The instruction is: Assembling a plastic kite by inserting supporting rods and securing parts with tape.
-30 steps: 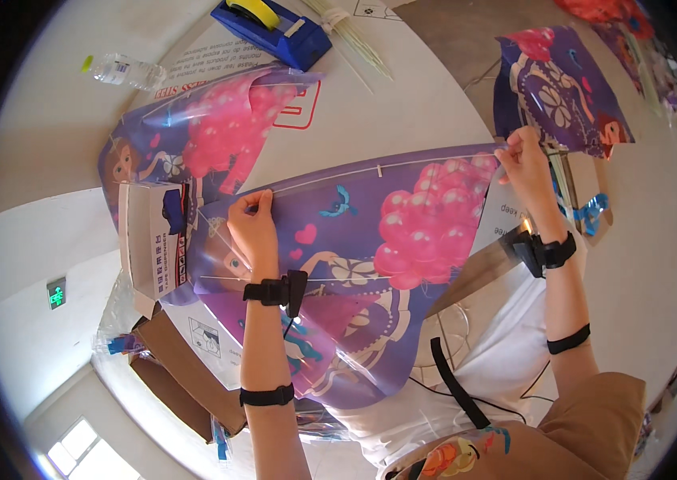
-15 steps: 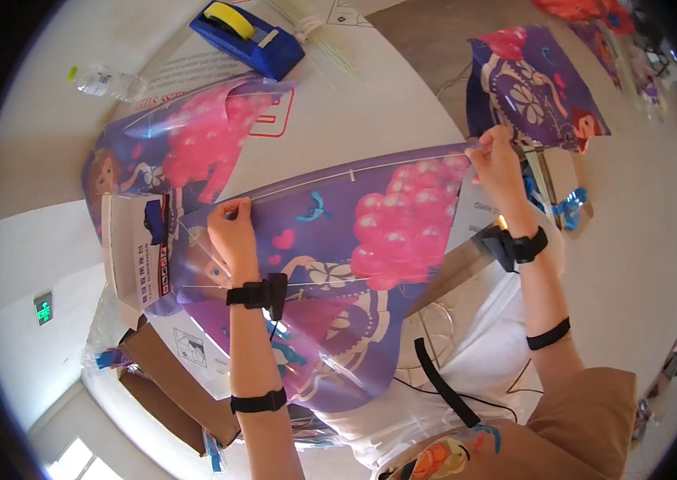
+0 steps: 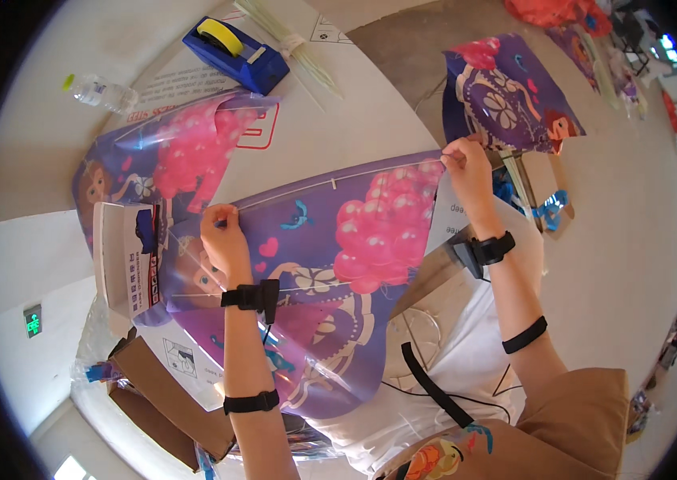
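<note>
A purple printed plastic sheet (image 3: pixel 306 240), shaped like a kite sail, lies spread before me with pink balloons and a cartoon figure on it. A thin white rod (image 3: pixel 333 183) runs along its far edge, with a small pale strip across the middle. My left hand (image 3: pixel 226 240) is closed at the rod's left part, fingertips pressed together at the edge. At the right corner my right hand (image 3: pixel 468 180) pinches the sheet's edge beside the rod's end. What lies inside the left fingers is mostly hidden.
A blue tape dispenser (image 3: pixel 246 68) with yellow tape and a bundle of thin rods (image 3: pixel 294 44) lie at the back. Similar sheets rest at left (image 3: pixel 186 152) and right (image 3: pixel 506 92). A small box (image 3: pixel 126 260) stands by the left edge; a plastic bottle (image 3: pixel 102 92) lies farther back.
The whole view has shifted slightly, so things sit a little farther left in it. Both hands stay at the sheet's far edge, with the right fingers bunched at the corner.
</note>
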`<state>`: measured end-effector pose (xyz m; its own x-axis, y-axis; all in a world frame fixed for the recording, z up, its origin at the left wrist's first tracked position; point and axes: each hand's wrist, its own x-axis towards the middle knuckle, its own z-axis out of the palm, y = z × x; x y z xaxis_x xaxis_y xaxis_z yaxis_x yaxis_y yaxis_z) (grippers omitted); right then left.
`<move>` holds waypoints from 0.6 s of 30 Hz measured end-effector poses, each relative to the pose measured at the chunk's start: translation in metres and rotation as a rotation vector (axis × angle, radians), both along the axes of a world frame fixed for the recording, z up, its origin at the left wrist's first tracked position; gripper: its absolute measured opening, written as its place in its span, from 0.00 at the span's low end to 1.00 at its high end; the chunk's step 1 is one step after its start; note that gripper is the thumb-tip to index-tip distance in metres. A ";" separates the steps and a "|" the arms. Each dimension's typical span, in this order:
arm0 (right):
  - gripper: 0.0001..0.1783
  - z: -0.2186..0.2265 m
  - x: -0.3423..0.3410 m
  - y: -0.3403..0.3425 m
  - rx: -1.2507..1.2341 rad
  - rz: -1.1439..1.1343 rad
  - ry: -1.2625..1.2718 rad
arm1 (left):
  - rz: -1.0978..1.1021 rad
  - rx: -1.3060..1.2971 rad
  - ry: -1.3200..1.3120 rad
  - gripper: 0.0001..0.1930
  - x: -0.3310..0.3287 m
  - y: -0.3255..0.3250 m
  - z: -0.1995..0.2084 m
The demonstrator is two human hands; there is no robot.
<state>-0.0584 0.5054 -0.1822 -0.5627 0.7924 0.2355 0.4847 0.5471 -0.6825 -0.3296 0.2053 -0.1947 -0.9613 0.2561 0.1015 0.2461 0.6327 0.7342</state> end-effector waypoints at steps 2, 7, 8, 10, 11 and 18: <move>0.09 -0.003 0.002 -0.002 -0.026 -0.017 -0.015 | -0.013 -0.069 0.035 0.03 0.004 0.006 0.001; 0.06 -0.002 0.000 -0.006 -0.129 -0.096 0.007 | -0.040 -0.030 -0.033 0.02 -0.008 -0.002 0.000; 0.06 -0.001 0.001 -0.005 -0.125 -0.094 0.008 | -0.037 -0.027 -0.076 0.02 -0.008 -0.001 0.002; 0.06 0.000 0.002 -0.003 -0.152 -0.071 -0.026 | -0.044 -0.051 -0.082 0.02 -0.008 0.001 0.006; 0.06 0.001 0.002 -0.003 -0.149 -0.069 -0.025 | -0.054 -0.078 -0.089 0.03 -0.008 0.002 0.008; 0.12 0.030 -0.031 -0.055 -0.379 -0.007 0.303 | -0.125 -0.164 0.013 0.19 0.023 0.024 0.058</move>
